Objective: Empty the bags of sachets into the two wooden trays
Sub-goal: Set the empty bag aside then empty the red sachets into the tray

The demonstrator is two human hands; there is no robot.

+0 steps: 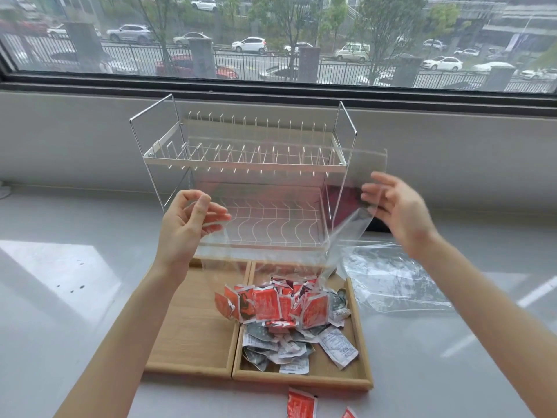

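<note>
Both hands hold a clear plastic bag point(271, 230) up by its corners: the left hand point(187, 224) pinches one corner, the right hand point(398, 206) grips the other loosely. Below them, red sachets point(271, 303) spill onto grey-white sachets point(283, 345) in the right wooden tray point(360, 324); the left wooden tray point(193, 336) lies beside it on the table point(60, 297).

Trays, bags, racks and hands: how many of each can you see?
Wooden trays: 2, left tray and right tray
Clear plastic bags: 2, held bag and flat bag
Wire racks: 1
Hands: 2, left hand and right hand
Total: 7
</note>
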